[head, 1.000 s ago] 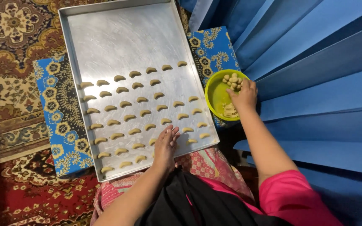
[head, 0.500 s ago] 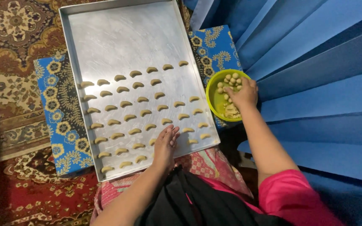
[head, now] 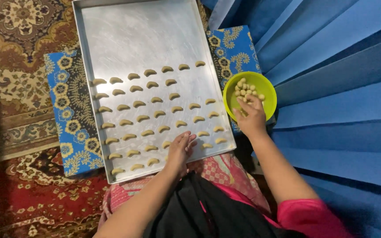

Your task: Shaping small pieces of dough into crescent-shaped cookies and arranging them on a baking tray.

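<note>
Reaching right hand (head: 251,118) into yellow-green bowl (head: 267,88), fingers spread over pale dough balls (head: 243,88).

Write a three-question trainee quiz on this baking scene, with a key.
1. True or false: the right hand is reaching into the yellow-green bowl.
2. Where does the left hand rest?
A. On the patterned carpet
B. On the near edge of the metal baking tray
C. Inside the bowl
3. Fill in: the crescent-shaped dough pieces lie in rows on the tray's ____ half, nearer the person.

Key
1. True; its fingers are among the small dough balls.
2. B
3. Lower; the far half is bare metal.
</note>
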